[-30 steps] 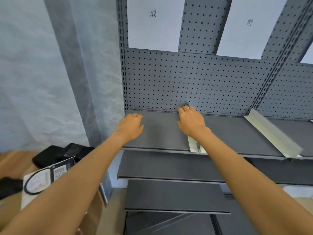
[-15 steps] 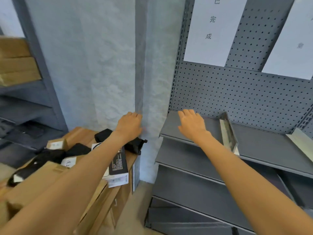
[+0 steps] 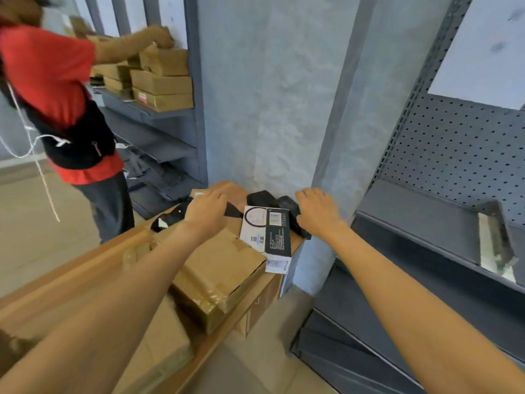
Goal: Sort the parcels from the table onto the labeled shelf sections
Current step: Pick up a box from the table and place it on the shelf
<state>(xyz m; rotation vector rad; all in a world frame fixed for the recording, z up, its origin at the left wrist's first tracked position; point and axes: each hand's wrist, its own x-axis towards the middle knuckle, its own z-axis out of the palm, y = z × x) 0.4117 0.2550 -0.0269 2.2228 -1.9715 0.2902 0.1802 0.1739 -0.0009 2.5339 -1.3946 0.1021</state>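
Parcels lie on a wooden table (image 3: pixel 85 268) at the lower left. A taped cardboard box (image 3: pixel 221 274) sits near its right end, with a white and black flat box (image 3: pixel 267 231) beside it. Black bags (image 3: pixel 264 199) lie at the far corner, and another black bag (image 3: pixel 170 217) lies left of my left hand. My left hand (image 3: pixel 207 211) hovers over the parcels with loose fingers and holds nothing. My right hand (image 3: pixel 318 211) is over the black bags, fingers relaxed and empty. The grey shelf (image 3: pixel 420 220) with a pegboard back stands at the right.
A person in a red shirt (image 3: pixel 56 103) stands at the left, handling cardboard boxes (image 3: pixel 162 78) on another grey shelf. A metal divider (image 3: pixel 494 240) stands on the right shelf. A white label sheet (image 3: pixel 488 52) hangs on the pegboard. A textured wall pillar (image 3: pixel 270 109) rises behind the table.
The view has swung left from the shelf to the table. Both hands have left the shelf surface and now hover over the parcels. A person in red has come into view.
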